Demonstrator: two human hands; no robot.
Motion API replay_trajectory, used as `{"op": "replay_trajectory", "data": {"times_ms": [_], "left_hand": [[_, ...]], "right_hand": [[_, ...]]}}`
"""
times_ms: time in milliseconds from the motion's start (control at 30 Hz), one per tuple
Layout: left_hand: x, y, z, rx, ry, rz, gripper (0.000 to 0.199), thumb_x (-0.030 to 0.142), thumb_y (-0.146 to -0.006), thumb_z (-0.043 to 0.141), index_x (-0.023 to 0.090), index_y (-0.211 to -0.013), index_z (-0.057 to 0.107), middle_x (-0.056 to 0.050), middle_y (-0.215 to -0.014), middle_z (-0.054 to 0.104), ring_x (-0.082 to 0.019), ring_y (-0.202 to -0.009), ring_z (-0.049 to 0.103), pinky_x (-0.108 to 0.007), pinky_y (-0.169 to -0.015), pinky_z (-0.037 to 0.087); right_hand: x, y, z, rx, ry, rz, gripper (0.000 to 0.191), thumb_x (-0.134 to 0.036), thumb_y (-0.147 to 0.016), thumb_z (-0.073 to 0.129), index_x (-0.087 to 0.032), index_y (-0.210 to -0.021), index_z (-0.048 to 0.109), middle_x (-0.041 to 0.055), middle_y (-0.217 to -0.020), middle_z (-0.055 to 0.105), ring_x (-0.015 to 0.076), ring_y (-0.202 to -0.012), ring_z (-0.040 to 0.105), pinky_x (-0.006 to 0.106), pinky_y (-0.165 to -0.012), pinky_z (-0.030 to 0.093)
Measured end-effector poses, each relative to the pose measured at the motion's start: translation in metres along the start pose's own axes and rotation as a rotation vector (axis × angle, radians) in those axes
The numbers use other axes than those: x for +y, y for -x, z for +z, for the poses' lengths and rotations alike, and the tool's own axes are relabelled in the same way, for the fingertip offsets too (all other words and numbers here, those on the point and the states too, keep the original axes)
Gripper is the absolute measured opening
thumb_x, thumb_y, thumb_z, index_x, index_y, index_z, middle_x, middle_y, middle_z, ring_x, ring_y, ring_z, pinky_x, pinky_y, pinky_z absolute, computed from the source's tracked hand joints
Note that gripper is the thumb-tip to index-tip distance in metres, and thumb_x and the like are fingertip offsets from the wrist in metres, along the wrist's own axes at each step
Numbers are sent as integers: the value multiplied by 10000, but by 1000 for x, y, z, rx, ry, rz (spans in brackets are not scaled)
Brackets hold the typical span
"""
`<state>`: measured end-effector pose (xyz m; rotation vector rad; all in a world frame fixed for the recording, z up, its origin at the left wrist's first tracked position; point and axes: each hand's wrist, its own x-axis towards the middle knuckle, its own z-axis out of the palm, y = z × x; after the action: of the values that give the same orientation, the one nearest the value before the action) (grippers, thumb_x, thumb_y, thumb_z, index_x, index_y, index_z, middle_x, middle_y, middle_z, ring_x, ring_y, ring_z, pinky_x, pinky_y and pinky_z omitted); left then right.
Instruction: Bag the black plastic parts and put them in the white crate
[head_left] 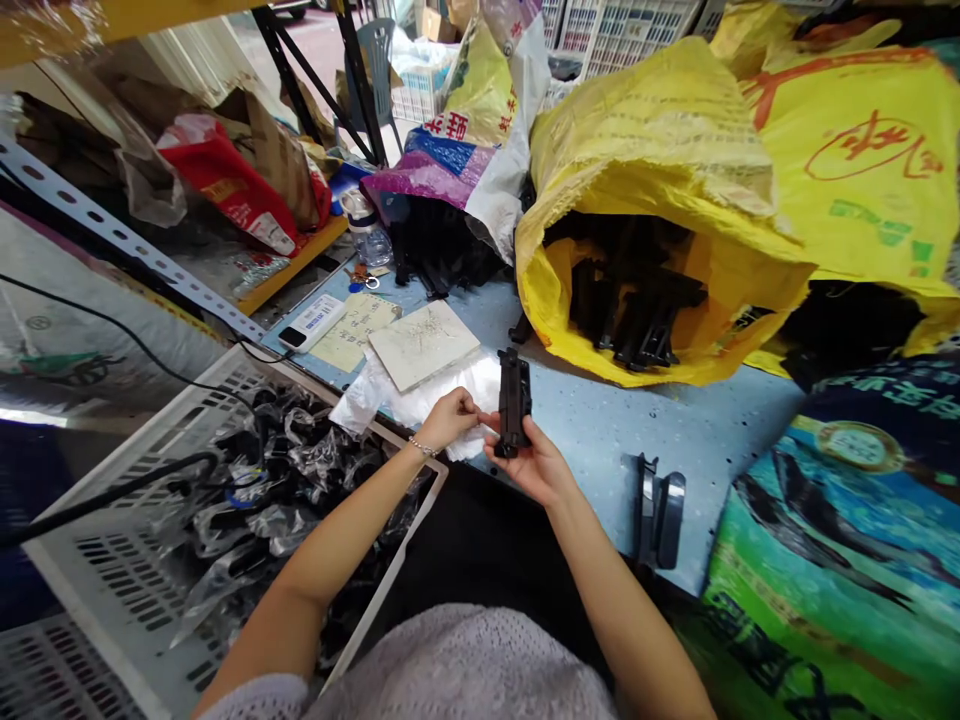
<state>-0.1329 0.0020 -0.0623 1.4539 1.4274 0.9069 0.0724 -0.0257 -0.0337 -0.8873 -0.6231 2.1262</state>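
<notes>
Upright in my right hand (536,462) is a black plastic part (514,400), gripped near its lower end above the blue table (577,430). My left hand (452,420) is closed in a pinch at the part's left side; whatever lies between its fingertips is too small to make out. Behind that hand, a pale square board (424,345) with tiny bits on it rests on clear plastic film (465,385). Two more black parts (658,515) lie at the table's right front.
Left of me, a white crate (112,590) holds plastic-wrapped black pieces. A yellow sack (652,130) of black parts lies open at the back, beside a purple-and-white sack (442,165). A phone (311,322), a bottle (365,228) and a green-blue sack (840,560) surround the work area.
</notes>
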Motion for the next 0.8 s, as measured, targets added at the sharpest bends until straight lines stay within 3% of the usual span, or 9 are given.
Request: {"op": "replay_trajectory", "data": {"times_ms": [67, 133, 267, 367, 433, 533, 633, 733, 800], "left_hand": [[6, 4, -5, 17, -46, 86, 54, 118, -768, 586, 164, -746, 605, -20, -775, 659, -144, -741, 604, -269, -707, 469], [10, 7, -8, 11, -84, 90, 64, 109, -755, 593, 169, -748, 617, -23, -794, 664, -154, -782, 609, -283, -747, 466], [8, 5, -3, 25, 106, -49, 240, 213, -688, 734, 180, -783, 516, 1, -739, 641, -142, -675, 601, -262, -636, 460], [5, 5, 2, 27, 231, -35, 275, 258, -715, 722, 184, -768, 462, 3, -736, 635, -143, -691, 618, -262, -647, 475], [7, 7, -3, 79, 135, 23, 198, 248, -767, 671, 180, -775, 486, -1, -748, 632, -144, -710, 615, -270, -673, 482], [14, 11, -16, 141, -251, 179, 68, 113, -818, 555, 176, -805, 576, -33, -815, 643, -167, -789, 609, -314, -767, 490], [15, 10, -18, 89, -530, 317, 247, 22, -822, 478, 172, -871, 668, -90, -950, 666, -214, -936, 610, -381, -897, 486], [11, 4, -12, 70, -506, 342, 412, 2, -819, 449, 179, -1124, 662, -97, -1148, 646, -216, -1084, 601, -386, -983, 489], [7, 1, -9, 60, -414, 326, 522, 1, -798, 458, 177, -1271, 590, -100, -1279, 592, -205, -1137, 593, -366, -997, 503]], "right_hand": [[6, -8, 1, 103, 23, -42, 354, -485, -783, 735, -205, -996, 697, 67, -1082, 716, 213, -890, 705, 405, -869, 567], [8, -5, 0, 159, 54, -77, 320, -420, -759, 777, -203, -980, 697, 44, -973, 727, 211, -885, 710, 380, -845, 569], [5, 5, 1, 56, 32, -41, 371, -418, -777, 758, -214, -1080, 693, 51, -1077, 716, 217, -914, 711, 384, -862, 558], [6, -4, 5, 65, -29, 11, 332, -405, -749, 781, -185, -989, 717, 56, -981, 735, 180, -784, 697, 341, -769, 568], [8, -12, 4, 108, -50, -1, 297, -379, -730, 802, -173, -927, 721, 47, -891, 733, 153, -709, 663, 310, -708, 558], [10, -15, -4, 125, -3, -26, 294, -391, -743, 790, -170, -924, 719, 41, -862, 712, 150, -713, 637, 315, -710, 540], [10, -4, -13, 170, 267, -124, 341, -434, -763, 756, -182, -989, 712, 42, -882, 697, 192, -810, 641, 362, -790, 522], [8, 13, -22, 204, 716, -340, 441, -424, -765, 746, -225, -1150, 664, 56, -1107, 673, 250, -1048, 608, 407, -951, 459], [6, 24, -27, 166, 983, -391, 492, -424, -775, 730, -243, -1220, 627, 66, -1175, 650, 278, -1109, 584, 432, -994, 429]]}}
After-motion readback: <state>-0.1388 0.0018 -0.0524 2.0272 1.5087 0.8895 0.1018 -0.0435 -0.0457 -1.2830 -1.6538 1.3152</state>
